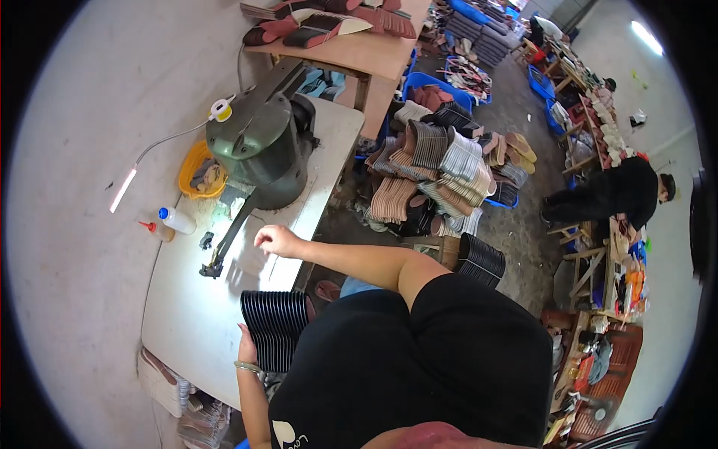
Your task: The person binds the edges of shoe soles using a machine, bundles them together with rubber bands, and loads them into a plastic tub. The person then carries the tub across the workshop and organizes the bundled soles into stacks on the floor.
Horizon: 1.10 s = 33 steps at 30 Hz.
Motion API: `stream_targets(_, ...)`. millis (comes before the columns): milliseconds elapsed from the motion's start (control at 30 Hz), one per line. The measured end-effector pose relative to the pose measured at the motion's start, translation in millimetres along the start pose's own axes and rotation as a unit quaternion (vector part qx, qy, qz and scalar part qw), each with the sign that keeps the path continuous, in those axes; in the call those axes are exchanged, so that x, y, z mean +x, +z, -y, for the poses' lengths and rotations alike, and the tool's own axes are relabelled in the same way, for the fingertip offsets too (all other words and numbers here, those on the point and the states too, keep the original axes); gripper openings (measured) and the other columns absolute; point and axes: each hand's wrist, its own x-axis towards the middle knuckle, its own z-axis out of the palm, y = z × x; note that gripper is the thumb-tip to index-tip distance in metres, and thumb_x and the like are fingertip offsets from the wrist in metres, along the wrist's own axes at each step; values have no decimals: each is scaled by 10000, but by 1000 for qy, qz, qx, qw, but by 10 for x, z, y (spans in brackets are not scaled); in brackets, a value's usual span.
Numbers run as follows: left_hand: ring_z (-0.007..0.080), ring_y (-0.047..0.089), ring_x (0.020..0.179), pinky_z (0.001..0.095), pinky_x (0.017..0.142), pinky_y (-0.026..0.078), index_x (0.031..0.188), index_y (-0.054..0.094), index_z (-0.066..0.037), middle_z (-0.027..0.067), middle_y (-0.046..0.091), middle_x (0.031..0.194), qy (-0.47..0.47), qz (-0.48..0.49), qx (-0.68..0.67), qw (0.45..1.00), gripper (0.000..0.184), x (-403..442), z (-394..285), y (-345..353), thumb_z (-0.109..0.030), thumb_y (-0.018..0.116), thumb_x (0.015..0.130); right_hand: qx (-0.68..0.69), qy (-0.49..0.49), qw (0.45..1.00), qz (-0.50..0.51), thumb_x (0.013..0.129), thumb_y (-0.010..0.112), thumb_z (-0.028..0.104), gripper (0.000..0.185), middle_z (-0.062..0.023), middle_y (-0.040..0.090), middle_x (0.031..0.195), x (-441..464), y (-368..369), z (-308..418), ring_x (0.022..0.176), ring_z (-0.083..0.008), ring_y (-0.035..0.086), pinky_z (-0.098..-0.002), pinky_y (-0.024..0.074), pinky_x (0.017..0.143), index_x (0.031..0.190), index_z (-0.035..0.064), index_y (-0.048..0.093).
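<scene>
A stack of black ribbed shoe soles stands at the table edge, close against my chest. My left hand, with a bangle at the wrist, grips the stack's near side; its thumb shows and the other fingers are mostly hidden. Over the lit white tabletop, my right hand hangs with loosely bent fingers, and nothing shows in them. It is apart from the stack, near the arm of the dark green sewing machine, whose needle end lies to its left.
A yellow basket, a white bottle and a red-tipped bottle stand along the wall side. Bundled soles are heaped on the floor beyond the table. Another person in black bends over benches at the right.
</scene>
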Motion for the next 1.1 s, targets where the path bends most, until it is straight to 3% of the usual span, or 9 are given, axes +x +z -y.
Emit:
stream_targets(100, 220, 555, 1064, 318, 914, 433, 1255, 448, 18, 130, 560, 1184, -39, 6, -36, 999, 705, -52, 77, -3, -571, 264, 914, -76, -201, 973, 81, 704, 519, -6, 168, -93, 630, 807, 89, 308, 14, 689, -211, 619, -300, 487, 655, 809, 22, 647)
stream_targets(267, 171, 503, 1067, 287, 936, 375, 1403, 209, -35, 98, 480, 1239, 90, 1, -15, 996, 527, -232, -87, 299, -154, 387, 922, -324, -310, 852, 269, 668, 574, 92, 228, -67, 670, 800, 39, 1061, 529, 741, -251, 633, -365, 491, 643, 859, 132, 694)
stream_targets(400, 182, 425, 1140, 303, 952, 357, 1428, 131, -94, 88, 408, 1304, 143, -37, -28, 989, 601, -111, 299, 39, -77, 422, 902, -447, -235, 715, 483, 650, 632, 147, 179, -79, 668, 794, -74, 1636, 419, 765, -250, 627, -378, 483, 658, 810, 151, 711)
stream_targets(733, 121, 503, 1020, 267, 896, 374, 1099, 556, -45, 1, 572, 1082, 146, -4, -67, 987, 233, -276, 587, -304, -142, 523, 890, -354, -225, 783, 460, 708, 606, 139, 143, -95, 665, 793, -490, 1875, 648, 731, -270, 614, -365, 480, 640, 804, 106, 706)
stream_targets(800, 104, 526, 923, 257, 848, 400, 1026, 566, -53, 0, 591, 998, 152, 30, 6, 988, 168, -333, 539, -375, -151, 506, 903, -563, -288, 616, 470, 713, 603, 131, 143, -92, 670, 807, -358, 1983, 848, 744, -274, 626, -374, 494, 628, 805, 87, 703)
stream_targets(867, 85, 522, 838, 240, 790, 420, 969, 559, -55, -6, 587, 935, 150, -27, -19, 988, 132, -581, 340, -117, -146, 479, 916, -620, -294, 624, 375, 706, 610, 125, 141, -87, 675, 825, -422, 1891, 1087, 749, -288, 633, -387, 502, 609, 796, 65, 700)
stream_targets(967, 72, 520, 820, 234, 767, 428, 959, 551, -59, -6, 588, 927, 143, 3, -44, 989, 122, -673, 298, -110, -141, 470, 922, -671, -158, 579, 434, 665, 724, 325, 404, -120, 643, 1012, -491, 1794, 1599, 911, -297, 610, -399, 490, 758, 980, 78, 669)
stream_targets(1033, 136, 601, 877, 270, 782, 482, 1083, 537, -52, 39, 621, 1013, 192, 43, -43, 980, 218, -643, 377, -241, -192, 489, 922, -673, 11, 509, 537, 557, 786, 536, 929, -138, 471, 1303, -396, 1837, 1573, 1090, -292, 540, -409, 425, 931, 1306, 108, 441)
stream_targets(1100, 110, 577, 847, 248, 770, 465, 1036, 543, -52, 20, 612, 972, 190, 38, -48, 980, 191, -661, 419, -269, -197, 496, 922, -633, 4, 584, 508, 562, 780, 547, 1016, -131, 406, 1353, -376, 1740, 1259, 1099, -305, 534, -416, 431, 924, 1360, 115, 323)
